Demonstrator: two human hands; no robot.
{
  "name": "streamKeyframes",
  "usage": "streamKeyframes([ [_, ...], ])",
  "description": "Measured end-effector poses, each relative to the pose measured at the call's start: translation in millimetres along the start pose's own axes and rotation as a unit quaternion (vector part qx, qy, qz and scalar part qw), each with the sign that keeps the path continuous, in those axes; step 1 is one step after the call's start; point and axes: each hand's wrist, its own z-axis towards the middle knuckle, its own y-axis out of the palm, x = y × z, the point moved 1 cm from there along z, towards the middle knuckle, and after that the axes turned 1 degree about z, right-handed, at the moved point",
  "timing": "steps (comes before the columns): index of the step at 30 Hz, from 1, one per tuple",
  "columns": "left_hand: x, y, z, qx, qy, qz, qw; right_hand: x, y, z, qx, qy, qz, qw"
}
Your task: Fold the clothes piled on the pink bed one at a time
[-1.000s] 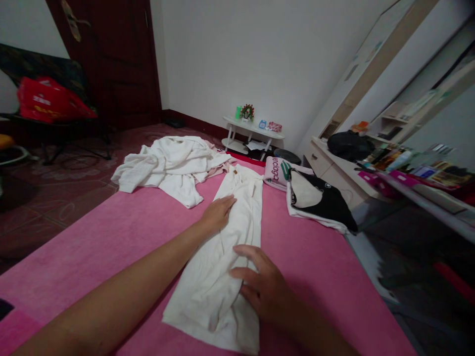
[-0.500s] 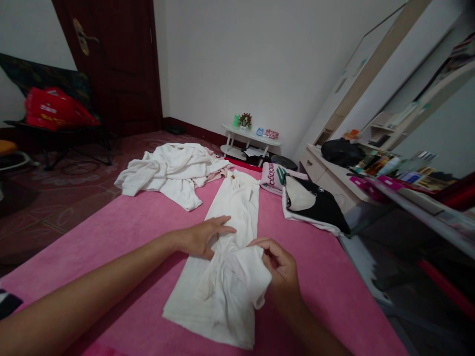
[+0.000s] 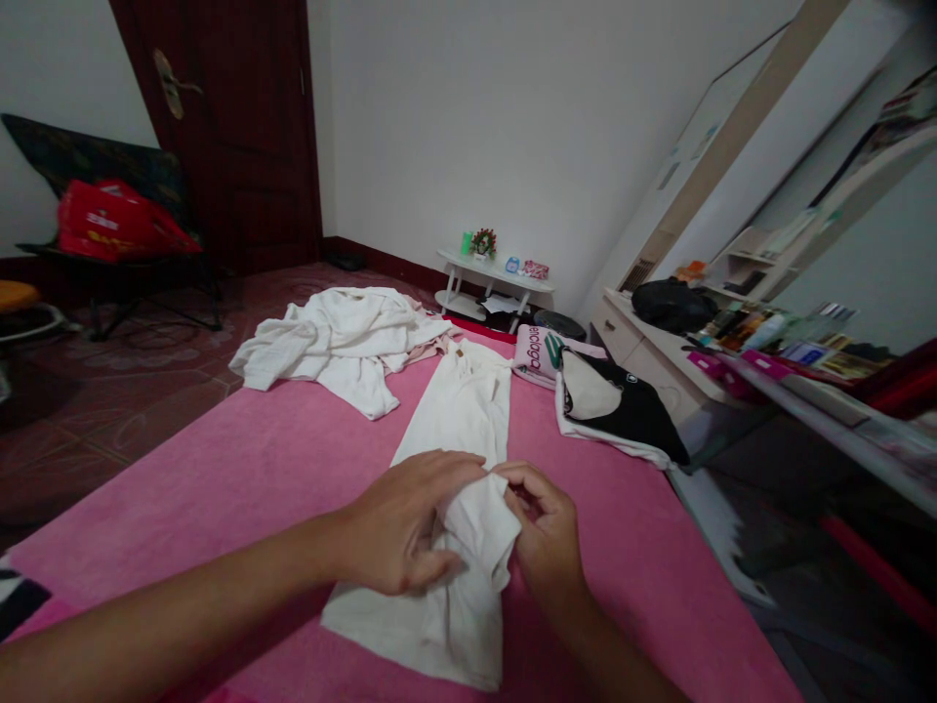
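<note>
A pair of white trousers lay lengthwise on the pink bed cover, its gathered narrow end away from the person and its wide hem nearest. Near the hem, part of the cloth stood up in a loose, crumpled fold between the two hands.

The right hand was closed in a pinch, thumb and fingers gripping the edge of that fold. The left hand was half open and cupped around the fold's other side, fingers stretched toward the right fingertips, thumb spread apart and resting by the cloth; no firm grip showed there.

Beyond, to the left, sprawled a heap of crumpled white clothing. On the right side of the bed lay a folded pink garment with lettering, and just beside it a folded black-and-grey garment.

A bulging red bag sat on a folding chair near the door; its contents could not be made out. A black bag rested on the dressing table, near crowded bottles. Against the far wall, a small white two-tier table bore a green cup and a flower ornament.
</note>
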Motion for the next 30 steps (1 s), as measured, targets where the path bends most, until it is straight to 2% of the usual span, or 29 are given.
streamKeyframes([
  [3, 0, 21.9, -4, 0.005, -0.028, 0.096, 0.995, -1, 1, -1, 0.003, -0.012, -0.001, 1.000],
  [6, -2, 36.5, -9, 0.059, -0.061, 0.119, 0.989, -4, 1, -4, -0.001, -0.037, -0.026, 0.999],
  [9, -2, 33.9, -15, 0.108, -0.038, 0.060, 0.992, -9, -2, -10, -0.027, -0.053, -0.045, 0.997],
  [11, -1, 26.7, -17, 0.121, -0.065, -0.035, 0.990, -12, -5, -15, -0.055, -0.045, -0.051, 0.996],
  [14, -4, 20.3, -15, 0.115, -0.171, -0.206, 0.957, -7, -7, -20, -0.094, 0.027, -0.055, 0.994],
  [17, -17, 24.0, -11, 0.100, -0.272, -0.328, 0.899, 13, -4, -21, -0.127, 0.169, -0.024, 0.977],
  [19, -32, 26.6, -12, 0.088, -0.345, -0.355, 0.864, 31, -2, -21, -0.168, 0.257, -0.010, 0.952],
  [20, -39, 25.9, -14, 0.084, -0.369, -0.347, 0.858, 40, -3, -21, -0.188, 0.283, -0.017, 0.940],
  [21, -46, 23.1, -18, 0.082, -0.376, -0.321, 0.865, 46, -5, -20, -0.200, 0.289, -0.034, 0.936],
  [23, -55, 12.0, -28, 0.066, -0.322, -0.216, 0.919, 54, -15, -20, -0.184, 0.238, -0.109, 0.947],
  [25, -58, -2.6, -40, 0.025, -0.209, -0.081, 0.974, 54, -29, -20, -0.153, 0.132, -0.216, 0.955],
  [27, -57, -14.6, -52, -0.040, -0.117, 0.021, 0.992, 50, -40, -19, -0.164, 0.019, -0.311, 0.936],
  [30, -54, -22.7, -62, -0.090, -0.050, 0.096, 0.990, 46, -47, -17, -0.257, -0.091, -0.373, 0.887],
])
